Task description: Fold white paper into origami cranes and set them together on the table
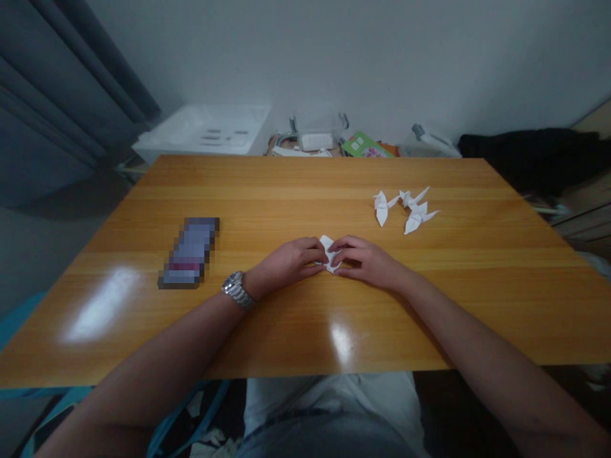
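Observation:
A small piece of folded white paper (327,243) lies on the wooden table (267,210), between my two hands. My left hand (293,261), with a metal watch (237,289) on its wrist, has its fingers closed on the paper's left side. From the other side my right hand (365,261) grips the right part with curled fingers. Fingertips hide much of the paper, so its exact shape is hard to make out. Beyond my right hand, several folded paper cranes (415,213) sit on the tabletop, close together.
A blurred-out phone-like slab (191,251) lies at the left of the table. Behind the far edge are a white plastic basin (205,130), a green booklet (365,146) and a black cloth (529,156). A grey curtain (57,95) hangs at the left.

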The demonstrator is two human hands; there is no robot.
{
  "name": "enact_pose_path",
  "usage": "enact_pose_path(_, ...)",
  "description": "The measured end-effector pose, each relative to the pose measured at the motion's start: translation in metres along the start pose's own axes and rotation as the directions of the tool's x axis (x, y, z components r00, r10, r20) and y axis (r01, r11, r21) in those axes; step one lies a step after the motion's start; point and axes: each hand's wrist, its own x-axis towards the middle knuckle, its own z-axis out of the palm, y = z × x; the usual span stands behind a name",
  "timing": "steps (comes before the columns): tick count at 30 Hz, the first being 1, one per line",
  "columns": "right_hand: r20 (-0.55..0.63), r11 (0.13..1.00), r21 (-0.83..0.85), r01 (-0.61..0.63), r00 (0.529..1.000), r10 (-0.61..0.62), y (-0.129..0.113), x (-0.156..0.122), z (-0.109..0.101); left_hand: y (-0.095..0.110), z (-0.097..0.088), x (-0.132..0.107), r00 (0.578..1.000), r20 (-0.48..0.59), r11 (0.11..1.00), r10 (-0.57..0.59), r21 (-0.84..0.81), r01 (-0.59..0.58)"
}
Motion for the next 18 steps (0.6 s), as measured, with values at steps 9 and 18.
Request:
enact_pose_path(9, 0.011, 0.999, 0.023, -0.034, 0.999, 0.033, 0.0021, -0.0007, -0.0005, -0.0020, 0.0019, -0.0005, 1.000, 0.000, 1.000, 0.003, 0.002, -0.003)
enact_pose_path(18, -0.011, 1.000, 0.004, -0.028, 1.000, 0.028, 0.0021, 0.0000, 0.0007, -0.0005, 0.0058, -0.0002, 1.000, -0.013, 1.000, -0.015, 0.026, 0.015)
